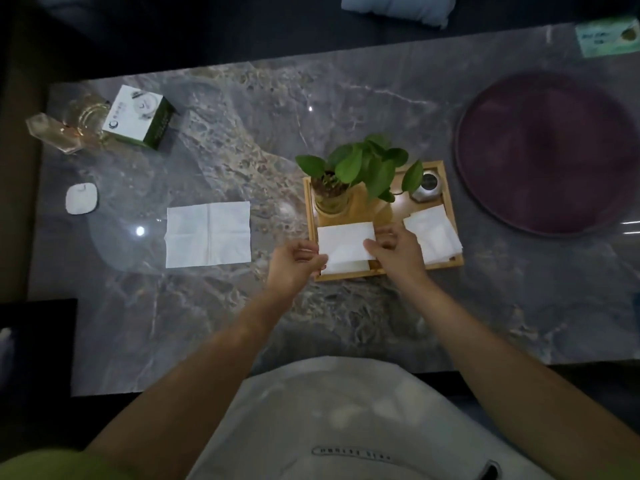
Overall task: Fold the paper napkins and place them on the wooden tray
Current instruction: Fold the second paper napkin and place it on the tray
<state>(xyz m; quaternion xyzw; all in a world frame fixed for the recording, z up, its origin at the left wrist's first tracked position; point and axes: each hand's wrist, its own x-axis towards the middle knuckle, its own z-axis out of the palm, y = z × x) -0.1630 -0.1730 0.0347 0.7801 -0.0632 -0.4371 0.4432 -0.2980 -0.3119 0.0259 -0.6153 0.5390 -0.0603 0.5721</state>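
Dim light; grey marble-patterned tabletop point(242, 140) fills the view, its far right corner cut off. Round dark purple tray point(543, 150) at right runs past the frame edge. Rectangular wooden tray point(450, 202) sits centre-right, its near-left rail partly hidden by the hands. Leafy green potted plant in a clear glass point(360, 168) screens the tray's far side; small silver tin point(427, 185) beside it, detail unclear. Unfolded white paper napkin point(208, 234) lies flat on the table, left of the tray, creases visible. Stack of folded white napkins point(436, 237) rests in the tray's right half. Folded white napkin point(344, 245) over the tray's near-left part, pinched at its edges by left hand point(294, 263) and right hand point(394, 249), fingers curled closed on it.
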